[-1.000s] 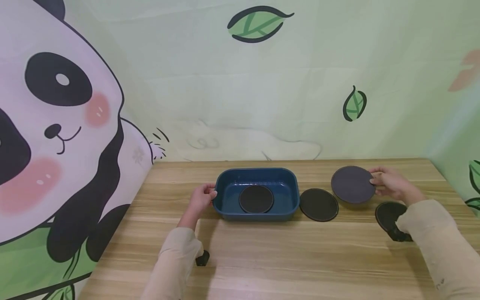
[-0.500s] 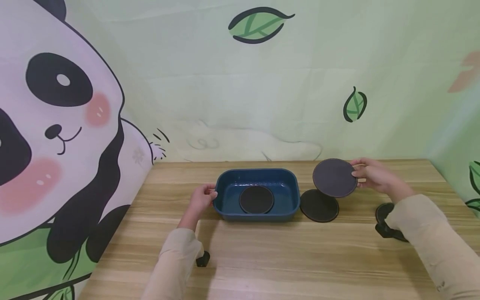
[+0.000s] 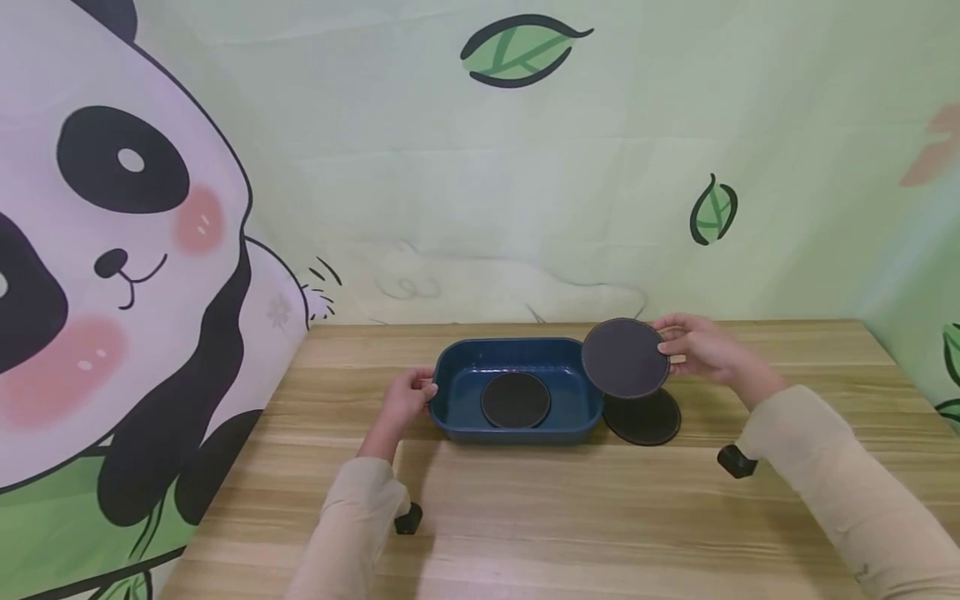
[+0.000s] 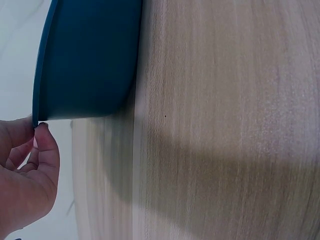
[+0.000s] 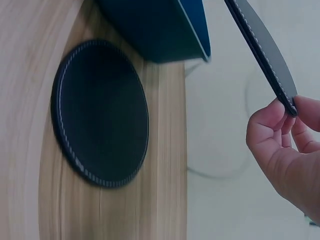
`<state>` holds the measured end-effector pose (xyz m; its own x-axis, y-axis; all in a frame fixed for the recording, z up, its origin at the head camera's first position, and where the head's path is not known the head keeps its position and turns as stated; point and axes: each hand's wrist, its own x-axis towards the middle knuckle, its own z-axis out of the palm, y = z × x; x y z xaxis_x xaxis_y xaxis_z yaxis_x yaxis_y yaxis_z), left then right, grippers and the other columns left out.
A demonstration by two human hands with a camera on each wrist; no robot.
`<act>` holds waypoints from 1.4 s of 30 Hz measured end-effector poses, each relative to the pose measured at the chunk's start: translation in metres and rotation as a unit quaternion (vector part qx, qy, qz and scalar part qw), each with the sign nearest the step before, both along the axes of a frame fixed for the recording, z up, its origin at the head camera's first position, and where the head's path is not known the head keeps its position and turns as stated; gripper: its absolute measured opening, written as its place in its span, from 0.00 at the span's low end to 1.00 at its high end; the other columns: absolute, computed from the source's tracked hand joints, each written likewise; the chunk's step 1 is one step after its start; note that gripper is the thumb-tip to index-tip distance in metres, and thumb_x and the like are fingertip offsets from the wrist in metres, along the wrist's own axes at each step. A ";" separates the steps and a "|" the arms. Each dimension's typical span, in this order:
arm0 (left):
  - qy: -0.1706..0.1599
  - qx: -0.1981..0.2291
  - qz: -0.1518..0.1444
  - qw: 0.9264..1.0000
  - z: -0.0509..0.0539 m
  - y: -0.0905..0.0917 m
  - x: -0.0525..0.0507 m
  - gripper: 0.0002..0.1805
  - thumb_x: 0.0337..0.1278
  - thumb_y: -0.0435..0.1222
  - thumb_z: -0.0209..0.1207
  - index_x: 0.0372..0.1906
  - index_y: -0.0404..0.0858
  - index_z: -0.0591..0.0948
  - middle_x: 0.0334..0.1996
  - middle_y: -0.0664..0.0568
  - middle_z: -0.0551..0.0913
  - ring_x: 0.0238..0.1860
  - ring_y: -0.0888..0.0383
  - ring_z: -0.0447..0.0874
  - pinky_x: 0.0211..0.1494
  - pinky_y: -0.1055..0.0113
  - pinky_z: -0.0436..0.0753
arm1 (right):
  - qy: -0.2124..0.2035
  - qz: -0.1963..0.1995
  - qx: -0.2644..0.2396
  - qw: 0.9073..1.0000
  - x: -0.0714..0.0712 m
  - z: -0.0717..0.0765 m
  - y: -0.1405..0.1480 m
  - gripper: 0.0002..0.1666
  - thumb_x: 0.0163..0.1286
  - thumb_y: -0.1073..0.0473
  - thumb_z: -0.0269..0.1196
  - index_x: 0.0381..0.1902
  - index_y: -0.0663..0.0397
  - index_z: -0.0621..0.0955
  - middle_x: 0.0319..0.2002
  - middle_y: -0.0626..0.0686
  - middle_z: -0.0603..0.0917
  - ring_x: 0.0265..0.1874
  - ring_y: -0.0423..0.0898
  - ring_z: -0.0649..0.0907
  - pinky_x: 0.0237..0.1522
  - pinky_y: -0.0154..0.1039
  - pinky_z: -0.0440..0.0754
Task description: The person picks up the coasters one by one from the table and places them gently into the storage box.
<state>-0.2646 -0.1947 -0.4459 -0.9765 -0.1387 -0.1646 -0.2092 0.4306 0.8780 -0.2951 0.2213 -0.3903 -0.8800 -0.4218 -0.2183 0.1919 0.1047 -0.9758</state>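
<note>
A round dark coaster (image 3: 626,358) is pinched at its right edge by my right hand (image 3: 701,348). It hangs tilted over the right rim of a deep blue rectangular dish (image 3: 461,433). The right wrist view shows white stitching along the held coaster's (image 5: 262,52) edge, with thumb and fingers on either side. My left hand (image 3: 405,398) pinches the dish's left rim, as the left wrist view of that hand (image 4: 32,175) confirms. Flat inside the dish lies a second black coaster (image 3: 515,400). A third coaster (image 3: 643,417) rests on the table just right of the dish, partly covered by the held one.
The wooden table (image 3: 570,517) ends at a cloth backdrop (image 3: 360,200) printed with a panda and leaves. A small black piece shows by each sleeve, one at the left wrist (image 3: 408,519) and one at the right wrist (image 3: 737,461).
My right hand has carried the coaster leftward, from right of the table coaster to above the dish's right rim. Another coaster at the far right is now behind the sleeve. The left hand stays put.
</note>
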 end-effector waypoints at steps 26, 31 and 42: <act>-0.006 0.006 0.004 1.000 -0.001 0.000 -0.001 0.17 0.56 0.28 0.51 0.52 0.31 0.72 0.39 0.40 0.76 0.36 0.50 0.75 0.29 0.70 0.75 | -0.018 0.007 -0.050 0.999 -0.001 -0.014 -0.086 0.14 0.60 0.73 0.51 0.43 0.55 0.67 0.30 0.47 0.72 0.22 0.40 0.75 0.25 0.33 0.75; -0.003 0.002 0.003 1.000 -0.002 -0.001 -0.001 0.17 0.56 0.28 0.52 0.52 0.31 0.73 0.39 0.40 0.76 0.36 0.50 0.76 0.33 0.64 0.77 | -0.027 -0.008 -0.044 0.999 -0.002 -0.019 -0.101 0.16 0.59 0.73 0.52 0.44 0.58 0.67 0.32 0.48 0.72 0.21 0.39 0.74 0.23 0.31 0.75; 0.001 0.003 0.002 1.000 -0.002 -0.001 0.000 0.17 0.56 0.28 0.52 0.52 0.31 0.73 0.40 0.39 0.76 0.32 0.56 0.74 0.35 0.62 0.78 | -0.063 -0.045 -0.039 0.996 -0.003 -0.036 -0.130 0.14 0.60 0.72 0.53 0.44 0.60 0.68 0.30 0.49 0.70 0.21 0.40 0.73 0.23 0.33 0.75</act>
